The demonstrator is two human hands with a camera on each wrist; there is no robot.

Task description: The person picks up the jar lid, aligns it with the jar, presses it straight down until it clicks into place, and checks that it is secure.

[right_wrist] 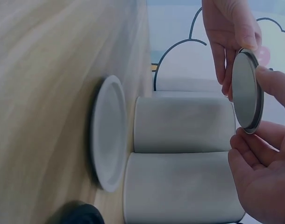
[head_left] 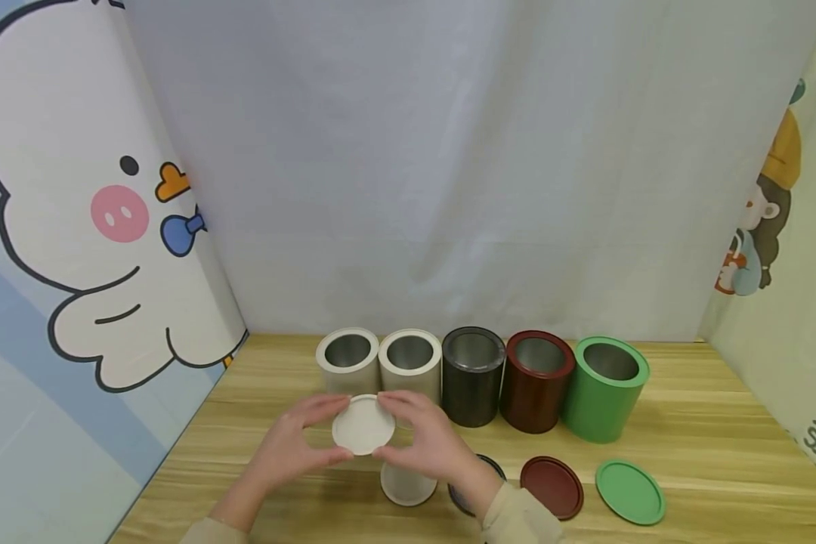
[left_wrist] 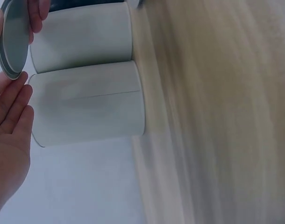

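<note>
Both hands hold a round white can lid [head_left: 363, 426] up in front of the two white cans. My left hand [head_left: 292, 440] grips its left edge between thumb and fingers, and my right hand [head_left: 430, 442] grips the right edge the same way. In the right wrist view the lid's grey metal underside [right_wrist: 244, 91] shows, tilted upright. Behind the lid stand a left white can [head_left: 349, 380] and a second white can [head_left: 430, 385], both uncovered at the top. Another white lid [head_left: 408, 487] lies on the table below the right hand.
Right of the white cans, in the same row, stand a black can [head_left: 472, 393], a dark red can [head_left: 536, 400] and a green can [head_left: 598, 408], all uncovered. In front lie a black lid [head_left: 459, 496], partly hidden by the right wrist, a dark red lid [head_left: 552, 488] and a green lid [head_left: 629, 493].
</note>
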